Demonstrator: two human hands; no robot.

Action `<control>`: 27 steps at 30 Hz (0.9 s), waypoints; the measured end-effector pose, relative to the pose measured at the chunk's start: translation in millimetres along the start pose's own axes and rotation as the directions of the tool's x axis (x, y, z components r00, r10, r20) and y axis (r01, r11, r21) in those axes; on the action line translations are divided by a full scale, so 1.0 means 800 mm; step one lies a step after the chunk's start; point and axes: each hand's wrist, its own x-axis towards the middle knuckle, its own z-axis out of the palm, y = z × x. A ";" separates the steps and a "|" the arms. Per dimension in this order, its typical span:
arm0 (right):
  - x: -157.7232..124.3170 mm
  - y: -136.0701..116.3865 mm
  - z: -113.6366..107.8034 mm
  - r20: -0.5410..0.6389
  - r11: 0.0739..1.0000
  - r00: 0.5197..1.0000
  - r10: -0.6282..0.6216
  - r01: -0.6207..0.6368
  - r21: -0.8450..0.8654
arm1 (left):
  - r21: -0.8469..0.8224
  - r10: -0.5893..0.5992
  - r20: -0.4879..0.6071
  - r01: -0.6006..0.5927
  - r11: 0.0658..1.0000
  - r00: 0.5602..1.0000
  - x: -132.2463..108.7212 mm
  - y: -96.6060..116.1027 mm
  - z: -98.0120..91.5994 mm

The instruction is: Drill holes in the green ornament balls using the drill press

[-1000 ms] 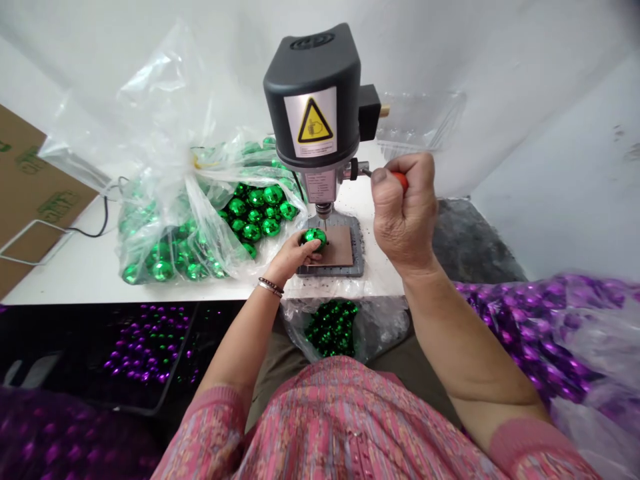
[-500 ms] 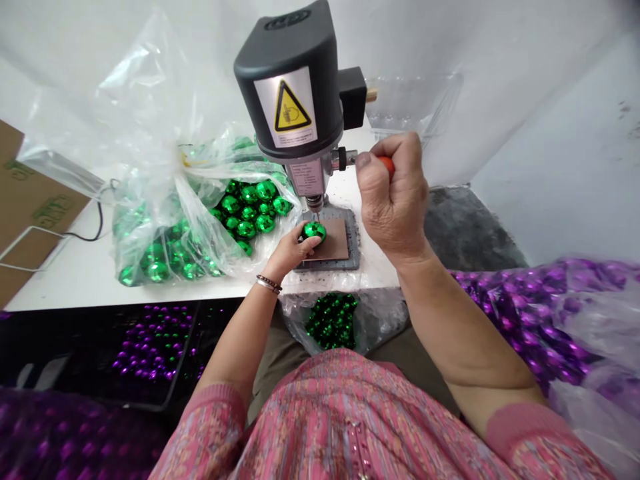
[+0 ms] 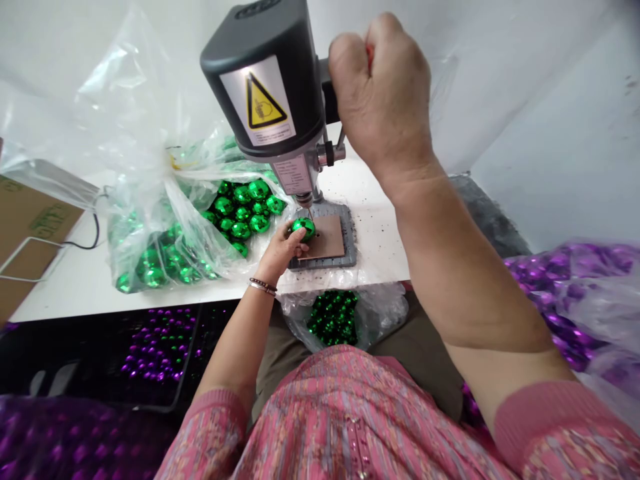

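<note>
A small black bench drill [image 3: 265,87] stands on a white table [image 3: 75,283], its bit over a brown plate on the grey base [image 3: 350,233]. My left hand [image 3: 283,250] pinches a shiny green ball [image 3: 303,228] on that plate, right under the bit. My right hand [image 3: 383,90] is a fist wrapped round the drill's red-tipped lever [image 3: 369,57], raised beside the drill head. A bracelet sits on my left wrist.
A clear plastic bag [image 3: 170,200] of several green balls lies left of the drill. A smaller bag of green balls [image 3: 333,317] rests in my lap. Purple balls fill a dark tray [image 3: 160,343] lower left and bags [image 3: 575,293] at right. A cardboard box [image 3: 25,227] stands far left.
My right hand rose with the lever from beside the chuck to beside the drill head. The left hand kept the green ball under the bit. The camera view shifted closer.
</note>
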 end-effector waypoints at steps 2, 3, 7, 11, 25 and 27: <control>0.010 0.001 0.005 0.000 1.000 1.000 0.005 -0.005 -0.001 | -0.002 -0.011 -0.001 0.011 1.000 1.000 0.000 0.002 0.001; 0.014 0.001 0.007 0.001 1.000 1.000 0.005 -0.005 -0.001 | 0.003 -0.022 -0.005 0.022 1.000 1.000 0.000 0.004 0.003; 0.024 0.005 0.009 0.034 1.000 0.999 -0.006 0.007 -0.005 | 0.083 -0.032 -0.022 0.034 0.996 0.999 0.000 0.009 0.010; 0.025 0.006 0.008 0.057 1.000 0.998 -0.006 0.004 0.025 | 0.171 0.028 0.001 -0.028 0.985 1.000 -0.002 0.013 0.015; 0.004 -0.003 -0.006 0.045 0.999 0.999 0.002 -0.003 0.037 | 0.434 0.144 -0.067 -0.100 0.895 0.987 0.000 0.024 0.035; -0.007 0.000 -0.010 0.038 0.996 0.999 -0.034 0.031 0.082 | 0.439 0.145 -0.067 -0.101 0.893 0.987 0.000 0.024 0.035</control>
